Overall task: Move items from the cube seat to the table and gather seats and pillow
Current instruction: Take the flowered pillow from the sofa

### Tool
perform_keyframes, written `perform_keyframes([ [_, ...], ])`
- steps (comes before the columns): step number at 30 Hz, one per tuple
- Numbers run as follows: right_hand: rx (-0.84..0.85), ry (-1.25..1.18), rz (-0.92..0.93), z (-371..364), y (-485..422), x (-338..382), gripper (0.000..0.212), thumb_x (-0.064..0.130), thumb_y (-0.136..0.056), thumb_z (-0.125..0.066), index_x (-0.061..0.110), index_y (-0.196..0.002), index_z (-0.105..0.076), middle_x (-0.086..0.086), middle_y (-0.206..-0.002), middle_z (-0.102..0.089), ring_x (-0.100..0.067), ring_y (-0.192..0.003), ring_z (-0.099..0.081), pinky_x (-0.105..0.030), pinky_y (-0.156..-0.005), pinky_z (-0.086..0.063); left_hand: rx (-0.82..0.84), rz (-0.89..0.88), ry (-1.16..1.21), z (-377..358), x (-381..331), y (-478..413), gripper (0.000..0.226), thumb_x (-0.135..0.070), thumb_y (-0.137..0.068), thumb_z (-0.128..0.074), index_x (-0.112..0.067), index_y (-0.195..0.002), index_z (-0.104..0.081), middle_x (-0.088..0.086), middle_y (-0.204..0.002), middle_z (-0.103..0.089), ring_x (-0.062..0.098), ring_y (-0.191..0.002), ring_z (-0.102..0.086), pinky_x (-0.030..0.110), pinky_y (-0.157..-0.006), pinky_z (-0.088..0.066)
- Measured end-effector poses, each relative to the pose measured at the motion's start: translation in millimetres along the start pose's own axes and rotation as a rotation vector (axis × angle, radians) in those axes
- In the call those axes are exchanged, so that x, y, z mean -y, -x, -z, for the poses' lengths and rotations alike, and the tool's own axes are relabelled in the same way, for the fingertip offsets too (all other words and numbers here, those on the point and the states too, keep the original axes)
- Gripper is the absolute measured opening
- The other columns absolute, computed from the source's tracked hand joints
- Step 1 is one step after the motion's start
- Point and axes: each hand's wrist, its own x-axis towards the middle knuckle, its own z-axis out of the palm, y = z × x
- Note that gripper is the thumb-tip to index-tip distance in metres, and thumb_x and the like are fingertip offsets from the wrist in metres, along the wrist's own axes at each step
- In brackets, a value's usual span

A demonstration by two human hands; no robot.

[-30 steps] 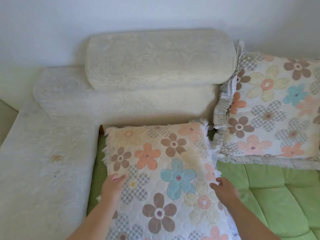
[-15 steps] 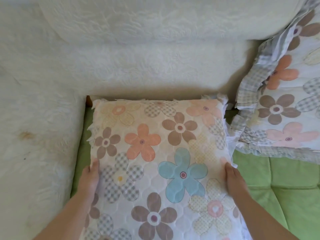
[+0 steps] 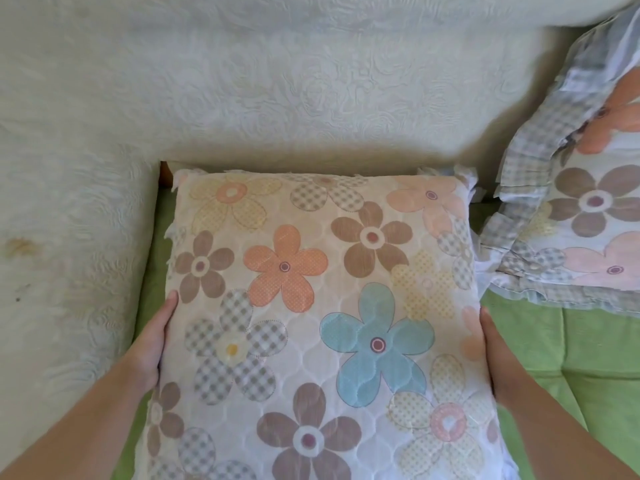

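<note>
At the far left lay the cream, swirl-embossed sofa cover (image 3: 69, 306), marked by a small yellowish stain, and it ran on across the backrest at the top of the view. Just beside it the left hand (image 3: 152, 344) lay flat against the left edge of the square quilted pillow printed with brown, peach and blue flowers (image 3: 311, 306), the one digit on show lying straight along the seam. The pillow sat on the green quilted seat cushion (image 3: 588, 375) with its far edge against the backrest, tucked into the corner where it would stay propped. The right hand (image 3: 491, 358) mirrored the left on the opposite edge, also flat and straight-fingered. The pillow was probably squeezed between two palms so that something so soft and wide could be steered without folding, though any fingers beneath its edges were hidden. At the far right a second flowered pillow with a checked frill (image 3: 571, 220) leaned on the backrest, just beside the first and cut off by the frame. The near edge of the held pillow and both forearms ran out of view, a sliver of brown wood (image 3: 165, 173) showed at the corner, and no cube seat or table was in sight.
</note>
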Motion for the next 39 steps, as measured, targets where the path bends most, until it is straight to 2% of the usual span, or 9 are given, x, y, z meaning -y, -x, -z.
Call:
perform_keyframes([
  [3, 0.003, -0.028, 0.012, -4, 4, 2, 0.058, 0.061, -0.090, -0.027, 0.020, -0.108, -0.064, -0.007, -0.099, -0.075, -0.019, -0.083, -0.074, -0.032, -0.066, -0.061, 0.029, 0.023, 0.022, 1, -3, 11, 0.051, -0.063, -0.084, -0.043, -0.025, -0.107, -0.068, 0.006, -0.098, -0.076, 0.026, -0.099, -0.065, 0.042, -0.078, -0.049],
  [10, 0.001, 0.031, 0.054, -14, 54, 17, 0.085, 0.080, -0.051, -0.060, 0.022, -0.113, -0.065, -0.008, -0.110, -0.072, -0.026, -0.101, -0.069, -0.044, -0.093, -0.053, 0.051, -0.068, -0.006, -4, -22, 60, 0.059, -0.064, -0.064, -0.061, -0.027, -0.110, -0.067, 0.006, -0.101, -0.075, 0.026, -0.101, -0.065, 0.042, -0.083, -0.049],
  [13, -0.053, 0.029, 0.057, -6, 80, 24, 0.101, 0.083, -0.032, -0.071, 0.024, -0.114, -0.065, -0.007, -0.118, -0.069, -0.028, -0.109, -0.064, -0.045, -0.102, -0.045, 0.076, -0.099, -0.009, -13, -29, 81, 0.052, -0.057, -0.079, -0.057, -0.026, -0.120, -0.062, 0.007, -0.113, -0.069, 0.027, -0.107, -0.063, 0.043, -0.088, -0.048],
  [17, -0.047, -0.060, 0.123, 7, 115, 25, 0.099, 0.079, -0.044, -0.071, 0.027, -0.128, -0.056, -0.006, -0.131, -0.060, -0.027, -0.121, -0.055, -0.047, -0.111, -0.034, 0.140, -0.152, -0.040, -24, -37, 105, 0.049, -0.052, -0.075, -0.059, -0.026, -0.116, -0.064, 0.006, -0.117, -0.068, 0.024, -0.108, -0.063, 0.040, -0.088, -0.048],
  [20, 0.028, -0.173, 0.179, 8, 158, 32, 0.059, 0.064, -0.081, -0.046, 0.033, -0.132, -0.049, -0.002, -0.129, -0.058, -0.022, -0.116, -0.053, -0.041, -0.104, -0.036, 0.145, -0.194, -0.067, -32, -46, 133, 0.038, -0.050, -0.077, -0.061, -0.030, -0.109, -0.066, 0.004, -0.115, -0.069, 0.023, -0.106, -0.063, 0.039, -0.087, -0.049],
  [25, -0.053, 0.014, 0.292, 8, 217, 37, 0.073, 0.074, -0.063, -0.059, 0.038, -0.126, -0.053, -0.005, -0.116, -0.058, -0.011, -0.091, -0.057, -0.032, -0.083, -0.044, 0.243, -0.272, -0.073, -37, -66, 171, 0.045, -0.046, -0.070, -0.065, -0.027, -0.111, -0.067, 0.004, -0.109, -0.073, 0.021, -0.098, -0.068, 0.039, -0.083, -0.050],
  [30, -0.140, -0.146, 0.299, 13, 274, 24, 0.089, 0.073, -0.047, -0.067, 0.033, -0.126, -0.054, 0.004, -0.116, -0.064, -0.022, -0.109, -0.058, -0.040, -0.105, -0.036, 0.334, -0.299, -0.146, -37, -98, 196, 0.056, -0.047, -0.063, -0.078, -0.027, -0.114, -0.067, 0.006, -0.117, -0.070, 0.026, -0.108, -0.065, 0.047, -0.104, -0.042],
  [35, -0.315, -0.229, 0.289, 12, 325, -12, 0.097, 0.076, -0.028, -0.076, 0.027, -0.112, -0.068, -0.011, -0.111, -0.071, -0.033, -0.104, -0.066, -0.053, -0.100, -0.045, 0.438, -0.374, -0.287, -51, -130, 218, 0.088, -0.057, -0.040, -0.085, -0.024, -0.119, -0.066, 0.005, -0.115, -0.070, 0.026, -0.109, -0.065, 0.046, -0.104, -0.043],
  [39, -0.415, -0.367, 0.325, 9, 360, -50, 0.088, 0.071, -0.036, -0.077, 0.024, -0.111, -0.070, -0.011, -0.109, -0.071, -0.032, -0.103, -0.066, -0.049, -0.100, -0.046, 0.547, -0.402, -0.366, -67, -137, 233, 0.082, -0.055, -0.043, -0.083, -0.022, -0.116, -0.067, 0.006, -0.115, -0.071, 0.025, -0.107, -0.066, 0.044, -0.104, -0.044],
])
